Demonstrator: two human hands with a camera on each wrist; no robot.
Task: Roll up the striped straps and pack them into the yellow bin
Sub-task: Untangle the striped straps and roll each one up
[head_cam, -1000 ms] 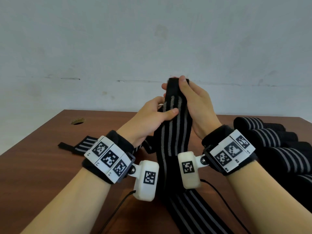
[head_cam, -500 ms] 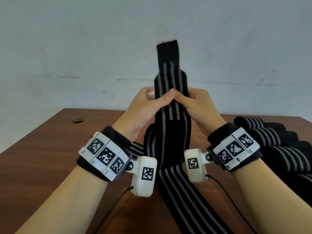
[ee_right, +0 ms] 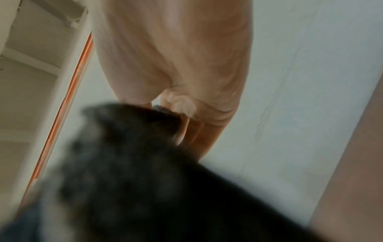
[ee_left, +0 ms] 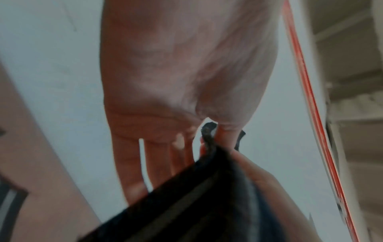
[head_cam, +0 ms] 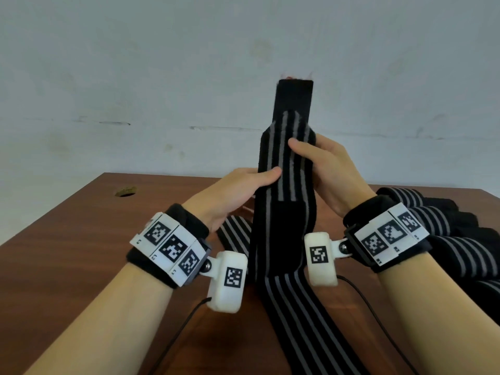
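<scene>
Black stretchy strap (head_cam: 286, 169) with grey stripes is standing up between both hands over the brown desk (head_cam: 67, 253), its plain black end poking up top and the long tail running down onto the desk toward the camera. Left hand (head_cam: 238, 190) pinches the left edge with its thumb across the front, right hand (head_cam: 330, 171) is curled round the right edge a bit higher, so both are holding the same strap, neither free. Looks to me like the roll is only just getting started, so the trick is probably to fold that top end down tight and square first; a sloppy core makes the whole thing cone out. I'd keep both thumbs on the front to hold tension and let the tail feed up straight, stripes lined up. Finished rolled straps (head_cam: 443, 228) are piled on the right, and the yellow bin isn't in any view.
</scene>
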